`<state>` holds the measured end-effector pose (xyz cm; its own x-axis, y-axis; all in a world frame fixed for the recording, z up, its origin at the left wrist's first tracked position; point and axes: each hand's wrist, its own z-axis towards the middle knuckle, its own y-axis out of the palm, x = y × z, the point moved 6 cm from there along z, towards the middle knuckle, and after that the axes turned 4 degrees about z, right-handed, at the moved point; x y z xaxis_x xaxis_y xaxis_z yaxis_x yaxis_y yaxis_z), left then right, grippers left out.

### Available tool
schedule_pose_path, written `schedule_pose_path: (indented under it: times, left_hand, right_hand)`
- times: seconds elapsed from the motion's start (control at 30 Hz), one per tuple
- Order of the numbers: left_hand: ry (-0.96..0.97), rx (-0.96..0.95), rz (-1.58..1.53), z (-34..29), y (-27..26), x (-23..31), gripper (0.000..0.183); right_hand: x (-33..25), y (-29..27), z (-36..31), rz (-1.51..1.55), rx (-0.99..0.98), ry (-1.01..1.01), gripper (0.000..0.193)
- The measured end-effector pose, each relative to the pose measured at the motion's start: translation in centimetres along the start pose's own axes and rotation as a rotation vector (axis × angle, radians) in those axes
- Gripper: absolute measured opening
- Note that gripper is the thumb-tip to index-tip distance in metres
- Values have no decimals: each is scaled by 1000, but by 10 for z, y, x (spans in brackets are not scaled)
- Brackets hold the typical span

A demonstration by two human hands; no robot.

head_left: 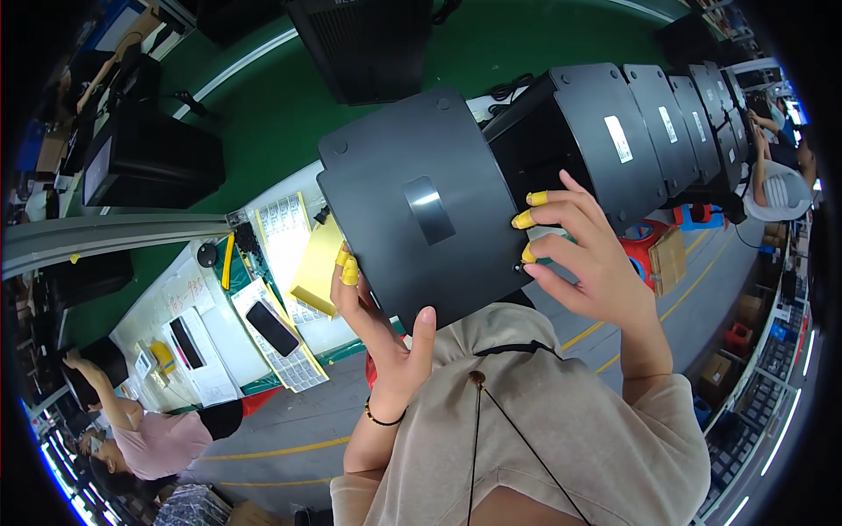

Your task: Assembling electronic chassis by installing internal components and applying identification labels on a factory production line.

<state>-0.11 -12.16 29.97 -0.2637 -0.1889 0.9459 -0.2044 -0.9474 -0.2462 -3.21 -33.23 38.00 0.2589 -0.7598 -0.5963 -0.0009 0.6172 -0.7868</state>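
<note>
A large dark grey casing (395,254) is in front of me, with round feet near its far corners and a glossy rectangular patch in its middle. My left hand (386,337) grips its left edge, fingers at the side and thumb along the near side. On the opposite edge, the fingertips of my right hand (583,254) press with fingers curved. Yellow finger cots cover several fingertips on both hands. Just beyond my right hand, a similar casing (588,131) with a white label shows a dark hollow side.
More labelled casings (671,131) run in a row to the right. On the left, a worktable holds a phone (273,330), a yellow pad (317,270) and label sheets (285,228). A person in pink (167,443) works at lower left; another person (781,188) is at far right.
</note>
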Motion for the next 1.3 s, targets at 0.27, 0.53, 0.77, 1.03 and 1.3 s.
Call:
schedule_pose_path:
  times: [0.27,0.53,0.77,1.03,1.3]
  left_hand:
    - [8,-32,70,-7,3,-5,82]
    - [127,307,-132,-16,-16,-34,57]
    - [-604,718,317,-89,-73,-196,44]
    - [-1135,630,484,-122,-91,-292,61]
    - [-407,698,219,-62,-100,-204,17]
  right_hand:
    - [1,12,-12,-17,93,-37,11]
    - [26,50,-28,808,205,444,63]
    - [21,64,-30,961,386,450,56]
    - [24,66,-28,894,309,454,58]
    - [-11,29,-17,230,506,48,56]
